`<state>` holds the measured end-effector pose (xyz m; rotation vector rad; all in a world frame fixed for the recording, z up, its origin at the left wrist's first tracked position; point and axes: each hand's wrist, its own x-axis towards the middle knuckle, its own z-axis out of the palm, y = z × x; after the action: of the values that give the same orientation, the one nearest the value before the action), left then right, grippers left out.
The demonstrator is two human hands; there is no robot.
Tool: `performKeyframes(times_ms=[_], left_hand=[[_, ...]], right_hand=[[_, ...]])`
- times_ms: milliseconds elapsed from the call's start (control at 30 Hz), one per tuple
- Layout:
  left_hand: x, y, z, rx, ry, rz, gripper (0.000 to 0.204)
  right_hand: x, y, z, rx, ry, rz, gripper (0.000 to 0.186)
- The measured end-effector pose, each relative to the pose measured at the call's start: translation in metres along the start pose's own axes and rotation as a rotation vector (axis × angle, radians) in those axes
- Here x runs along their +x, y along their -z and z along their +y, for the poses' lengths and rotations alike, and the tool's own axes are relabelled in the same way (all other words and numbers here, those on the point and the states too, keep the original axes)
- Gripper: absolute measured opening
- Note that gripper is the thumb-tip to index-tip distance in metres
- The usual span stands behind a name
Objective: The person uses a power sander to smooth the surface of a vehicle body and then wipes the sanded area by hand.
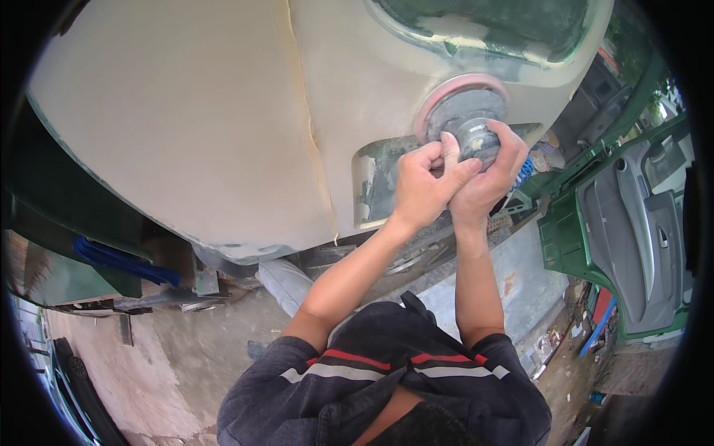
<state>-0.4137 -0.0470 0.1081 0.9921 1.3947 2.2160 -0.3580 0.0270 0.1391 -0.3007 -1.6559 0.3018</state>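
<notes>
A grey round sander (465, 108) with a pink-rimmed pad rests against a beige vehicle panel (186, 119). My left hand (428, 182) is closed at the sander's body, thumb reaching across it. My right hand (491, 178) wraps round the same body from the right and below. Just above is a recess (476, 26) with patchy green paint; beside my left hand is another green recess (375, 178), partly hidden by the tool and hands. A thin tan strip (309, 126) runs down the panel's middle. A blue coiled hose (523, 175) shows behind my right hand.
An open green vehicle door (643, 238) with grey trim stands at right. Green bodywork (67, 204) and a blue strip (126, 260) are at left. A grey sheet (520, 282) and concrete floor (171, 372) lie below. A car (74, 375) stands at lower left.
</notes>
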Motion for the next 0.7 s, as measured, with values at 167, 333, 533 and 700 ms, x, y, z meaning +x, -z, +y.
performKeyframes(times_ms=[167,333,533,700], left_hand=[[-0.044,0.04,0.001,-0.163,-0.281,0.223,0.049],[-0.008,0.0,-0.012,0.063,-0.131,0.019,0.033],[-0.02,0.012,-0.009,0.097,-0.145,0.08,0.042],[-0.043,0.026,-0.009,-0.129,-0.343,0.307,0.056]], right_hand=[[-0.033,-0.019,-0.041,0.172,0.147,-0.169,0.039],[-0.003,0.0,0.015,0.084,0.074,-0.044,0.055],[-0.018,-0.002,-0.003,0.101,-0.007,-0.041,0.049],[-0.029,-0.018,-0.036,0.183,0.13,-0.201,0.044]])
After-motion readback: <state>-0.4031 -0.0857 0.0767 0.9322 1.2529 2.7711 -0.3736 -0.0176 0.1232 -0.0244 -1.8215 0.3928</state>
